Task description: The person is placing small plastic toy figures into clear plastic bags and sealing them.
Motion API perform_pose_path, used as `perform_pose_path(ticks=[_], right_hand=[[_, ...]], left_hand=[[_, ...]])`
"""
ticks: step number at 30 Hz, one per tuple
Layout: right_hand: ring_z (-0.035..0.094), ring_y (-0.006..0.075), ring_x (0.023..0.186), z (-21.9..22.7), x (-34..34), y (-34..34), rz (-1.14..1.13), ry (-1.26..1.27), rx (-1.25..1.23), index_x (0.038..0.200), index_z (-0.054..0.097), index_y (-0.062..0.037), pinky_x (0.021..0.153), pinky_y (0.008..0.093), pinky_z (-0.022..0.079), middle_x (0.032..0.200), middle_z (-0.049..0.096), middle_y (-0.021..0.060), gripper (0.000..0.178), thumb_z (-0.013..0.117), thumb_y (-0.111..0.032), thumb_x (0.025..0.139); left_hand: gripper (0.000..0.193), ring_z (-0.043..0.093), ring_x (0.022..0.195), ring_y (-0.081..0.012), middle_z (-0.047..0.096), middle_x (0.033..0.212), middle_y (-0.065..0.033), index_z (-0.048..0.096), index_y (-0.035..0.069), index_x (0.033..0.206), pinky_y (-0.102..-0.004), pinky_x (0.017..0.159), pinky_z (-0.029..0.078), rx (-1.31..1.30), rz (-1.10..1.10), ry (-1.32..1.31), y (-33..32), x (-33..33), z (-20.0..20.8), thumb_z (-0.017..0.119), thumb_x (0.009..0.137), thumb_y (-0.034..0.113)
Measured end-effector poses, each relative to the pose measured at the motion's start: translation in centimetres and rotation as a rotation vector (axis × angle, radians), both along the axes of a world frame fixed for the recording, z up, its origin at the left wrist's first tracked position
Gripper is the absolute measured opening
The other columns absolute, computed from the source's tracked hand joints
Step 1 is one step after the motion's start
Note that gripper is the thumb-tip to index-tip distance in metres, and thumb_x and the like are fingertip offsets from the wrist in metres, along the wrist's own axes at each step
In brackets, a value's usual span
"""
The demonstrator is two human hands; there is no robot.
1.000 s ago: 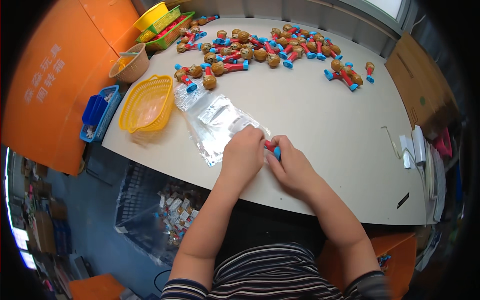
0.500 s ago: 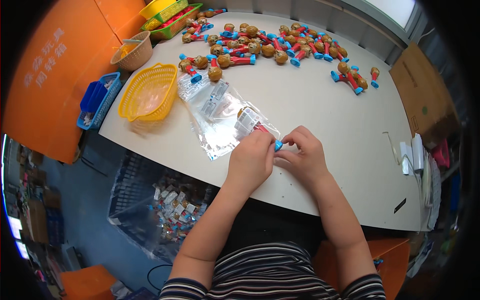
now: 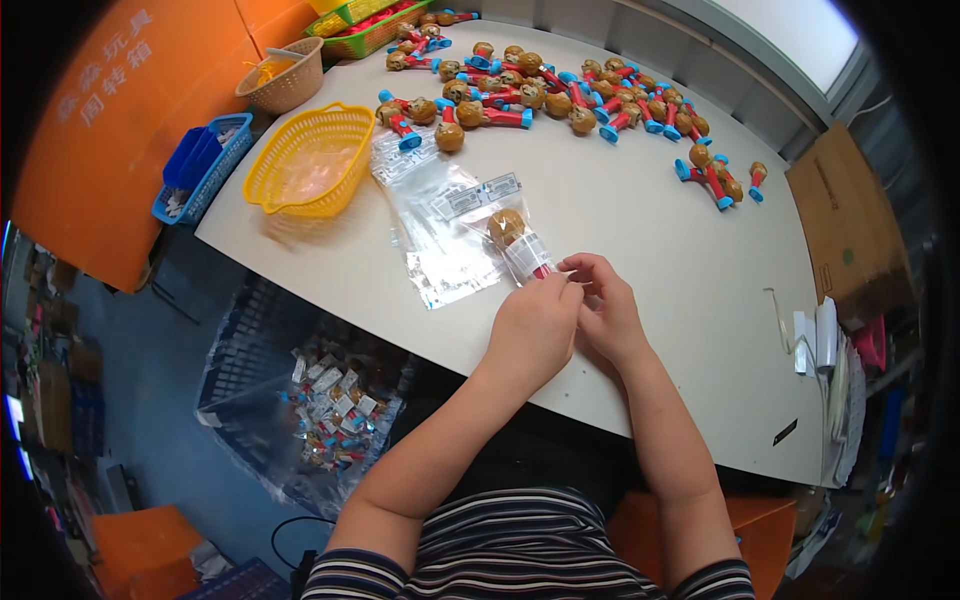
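A small toy figure (image 3: 507, 227) with a round brown head and red body lies inside a clear plastic bag (image 3: 482, 222), a white printed label around its middle. My left hand (image 3: 535, 322) is closed around the lower end of the bagged toy. Fingers bent, my right hand (image 3: 608, 308) pinches at the bag's near end beside the left hand. The fingertips and the toy's base are hidden between the hands. Just left of the bagged toy, a stack of flat clear plastic bags (image 3: 432, 272) lies on the white table (image 3: 690, 290).
Many similar toys (image 3: 530, 96) are heaped at the back, with a few (image 3: 712, 180) apart at right. A yellow basket (image 3: 312, 160) stands at left near a blue basket (image 3: 205, 170). Below the table edge, a lined crate (image 3: 232, 370) holds bagged toys. A cardboard box (image 3: 850, 220) stands at right.
The toy's brown head and bag header now show more fully above my hands. Both hands have drawn closer together at its base, and its blue end is now covered. The view has shifted slightly.
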State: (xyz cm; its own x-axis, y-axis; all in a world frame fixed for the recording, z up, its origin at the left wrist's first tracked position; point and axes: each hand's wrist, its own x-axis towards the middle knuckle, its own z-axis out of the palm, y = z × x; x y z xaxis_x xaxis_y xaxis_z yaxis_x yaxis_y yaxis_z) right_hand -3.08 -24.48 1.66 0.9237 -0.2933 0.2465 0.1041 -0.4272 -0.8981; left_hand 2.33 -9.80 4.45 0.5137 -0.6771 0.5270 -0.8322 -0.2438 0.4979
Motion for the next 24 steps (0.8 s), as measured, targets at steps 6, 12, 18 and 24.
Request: perform_pose_path(ticks=[6, 12, 18, 24], right_hand=[[0.064, 0.0128, 0.08, 1.3, -0.7, 0.5, -0.178, 0.115, -0.045, 0.108, 0.061, 0.0033, 0.071, 0.026, 0.054, 0.094, 0.067, 0.0077, 0.022, 0.068, -0.003, 0.087], [0.065, 0.0113, 0.068, 4.4, -1.5, 0.5, -0.084, 0.538, 0.506, 0.098, 0.067, 0.0052, 0.066, 0.0245, 0.055, 0.082, 0.07, 0.0079, 0.021, 0.061, -0.015, 0.096], [0.069, 0.0136, 0.074, 4.6, -1.7, 0.2, -0.019, 0.582, 0.673, 0.108, 0.068, 0.004, 0.068, 0.0259, 0.059, 0.088, 0.071, 0.0083, 0.027, 0.055, -0.019, 0.1], [0.069, 0.0134, 0.075, 3.9, -1.7, 0.2, -0.002, 0.646, 0.719, 0.107, 0.068, 0.0025, 0.068, 0.0255, 0.059, 0.09, 0.071, 0.0089, 0.03, 0.051, -0.021, 0.101]], left_hand=[[0.013, 0.06, 0.082, -0.0325, 0.058, 0.085, -0.0129, 0.059, 0.004, 0.09, -0.042, 0.07, 0.049, -0.015, 0.099, 0.016, 1.3, 0.2, -0.6, 0.064, 0.079, 0.001], [0.02, 0.058, 0.085, -0.032, 0.057, 0.09, -0.0119, 0.061, 0.004, 0.095, -0.0414, 0.073, 0.047, -0.126, 0.124, 0.008, 2.2, -0.2, -0.9, 0.068, 0.076, 0.002], [0.019, 0.057, 0.085, -0.0285, 0.058, 0.091, -0.0096, 0.064, 0.005, 0.097, -0.04, 0.073, 0.045, -0.172, 0.082, -0.048, 1.0, -1.0, -1.7, 0.071, 0.079, 0.008], [0.015, 0.057, 0.084, -0.0286, 0.058, 0.089, -0.0093, 0.063, 0.003, 0.093, -0.0393, 0.072, 0.045, -0.158, 0.08, 0.055, 0.5, -1.4, -3.0, 0.069, 0.081, 0.007]])
